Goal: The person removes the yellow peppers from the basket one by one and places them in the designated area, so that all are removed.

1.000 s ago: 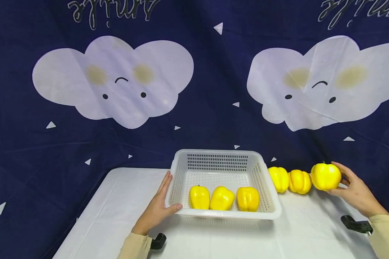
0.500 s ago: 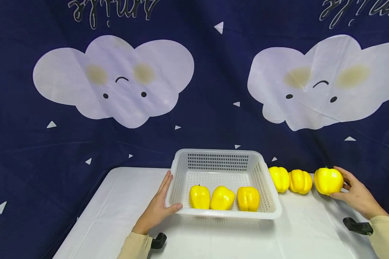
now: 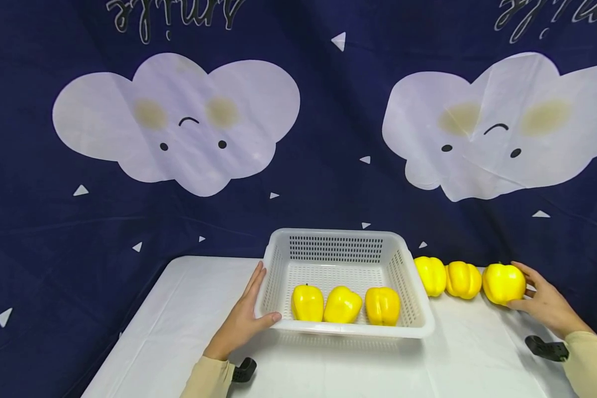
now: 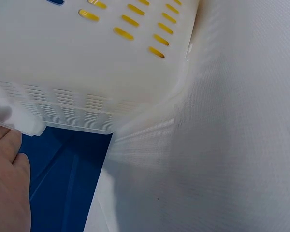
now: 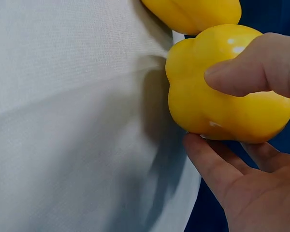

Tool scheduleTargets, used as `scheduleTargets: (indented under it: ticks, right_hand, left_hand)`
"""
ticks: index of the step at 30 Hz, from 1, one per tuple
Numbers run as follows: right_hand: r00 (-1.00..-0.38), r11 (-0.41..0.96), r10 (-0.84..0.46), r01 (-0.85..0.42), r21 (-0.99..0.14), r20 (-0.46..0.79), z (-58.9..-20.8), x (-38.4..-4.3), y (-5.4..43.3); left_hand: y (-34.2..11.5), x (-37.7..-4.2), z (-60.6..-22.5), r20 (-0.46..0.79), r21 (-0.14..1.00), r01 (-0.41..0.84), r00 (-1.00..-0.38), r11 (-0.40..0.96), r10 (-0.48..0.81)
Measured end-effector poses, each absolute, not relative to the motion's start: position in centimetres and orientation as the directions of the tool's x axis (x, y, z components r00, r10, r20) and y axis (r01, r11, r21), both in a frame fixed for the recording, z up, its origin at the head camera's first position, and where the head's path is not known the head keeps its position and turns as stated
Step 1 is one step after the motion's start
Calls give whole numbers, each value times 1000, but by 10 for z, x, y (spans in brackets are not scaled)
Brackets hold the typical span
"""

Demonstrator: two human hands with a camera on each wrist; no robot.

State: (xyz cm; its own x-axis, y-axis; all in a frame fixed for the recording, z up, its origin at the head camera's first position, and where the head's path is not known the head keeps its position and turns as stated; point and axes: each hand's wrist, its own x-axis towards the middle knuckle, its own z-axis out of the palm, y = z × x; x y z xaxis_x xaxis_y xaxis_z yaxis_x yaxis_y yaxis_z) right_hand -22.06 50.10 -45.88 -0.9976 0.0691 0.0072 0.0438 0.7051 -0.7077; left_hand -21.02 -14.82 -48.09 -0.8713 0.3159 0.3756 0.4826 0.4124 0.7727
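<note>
My right hand (image 3: 549, 301) holds a yellow bell pepper (image 3: 503, 283), thumb on the near side and fingers around the far side. In the right wrist view, the thumb presses across this pepper (image 5: 217, 106), close to the white table surface. Two more yellow bell peppers (image 3: 463, 280) (image 3: 430, 276) lie to its left in a row. My left hand (image 3: 240, 326) grips the left side of a white plastic basket (image 3: 345, 329), thumb over the front corner of the rim. Inside, along the near wall, sit three yellow bell peppers (image 3: 307, 303).
A white cloth covers the table (image 3: 179, 315). Behind it hangs a dark blue curtain (image 3: 323, 138) with cloud prints, meeting the table's back edge. The row of peppers lies near that edge, right of the basket.
My right hand has lowered the yellow bell pepper to the table at the right end of the row. The left hand and the basket have stayed in place.
</note>
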Motion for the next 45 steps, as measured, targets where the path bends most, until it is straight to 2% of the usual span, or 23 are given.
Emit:
scheduleTargets:
  ticks: [36,40,45]
  right_hand:
    - [-998,691,27,56,-721,-52,-463,-227,503]
    - [-997,707,67,67,-704,-27,-463,-225,503]
    - [-987,737,142,57,-673,71,-455,-219,499]
  left_hand:
    - [-148,-210,-481,388,769,495,-864,405,321]
    - [-148,-210,-481,387,767,493,-866,410,317]
    - [-149,-210,-481,391,764,499,-862,410,321]
